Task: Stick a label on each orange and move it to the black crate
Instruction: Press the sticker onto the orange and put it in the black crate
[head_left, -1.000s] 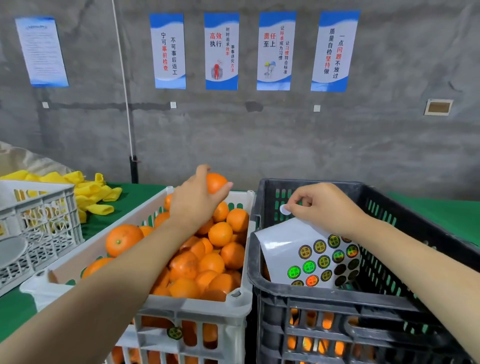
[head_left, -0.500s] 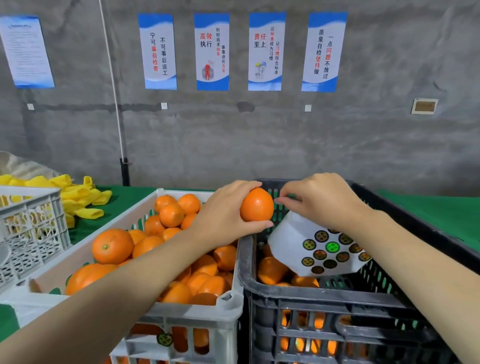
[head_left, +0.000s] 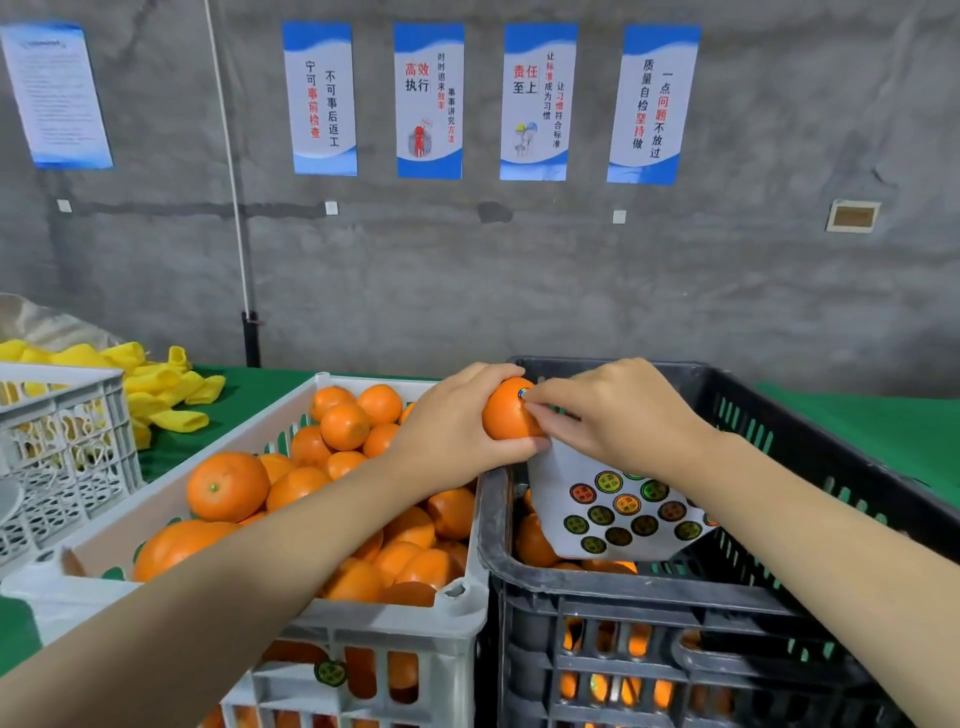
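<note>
Orange round fruit (head_left: 506, 415) moved from over white plastic crate (head_left: 363, 618) to left rim of black plastic crate (head_left: 571, 577) since a second ago. Left hand (head_left: 447, 436) gripped it. Right hand (head_left: 618, 415) pressed small round label (head_left: 523, 393) on with its fingertips, white sticker sheet (head_left: 618, 509) clamped underneath. Labelling looked nearly done, drop-in next. Both crates held oranges.

1. First blue-and-white wall poster (head_left: 320, 98): 宁可事前检查 / 不可事后返工.
2. Second blue-and-white wall poster (head_left: 429, 101): 高效执行; 时时追求效率, 事事讲究方法.
3. Third blue-and-white wall poster (head_left: 539, 102): 责任至上; 让标准成为习惯, 让习惯符合标准.
4. Fourth blue-and-white wall poster (head_left: 652, 104): 质量自检坚持做 / 一点问题不放过.
5. Blue-edged white notice at far left (head_left: 56, 96): print too small to read.
6. White sheet of round stickers (head_left: 623, 514): sticker print illegible.
</note>
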